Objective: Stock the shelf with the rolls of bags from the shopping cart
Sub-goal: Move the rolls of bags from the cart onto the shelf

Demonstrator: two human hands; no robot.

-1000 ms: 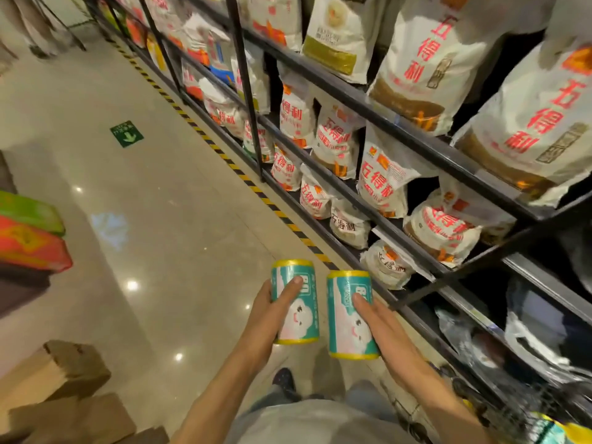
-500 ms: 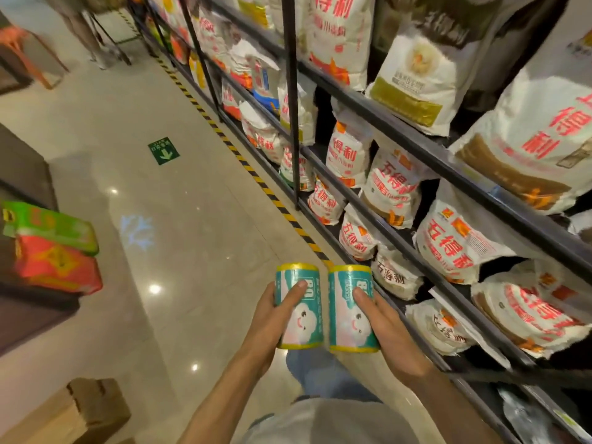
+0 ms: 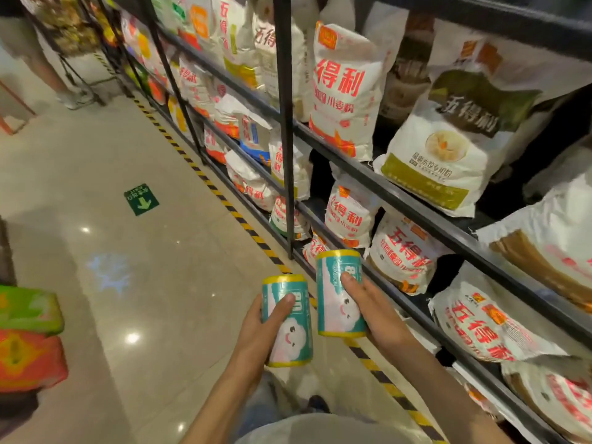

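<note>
While each hand grips a roll, shelf (image 3: 416,203) stands beside.

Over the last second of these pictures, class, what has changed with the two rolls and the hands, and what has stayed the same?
The right hand has lifted its roll of bags higher and toward the shelf, so the two rolls no longer sit level. The view has swung up along the flour bags. Unchanged: the left hand holds its own roll, each hand keeps its grip, and nothing is shelved yet.
</note>
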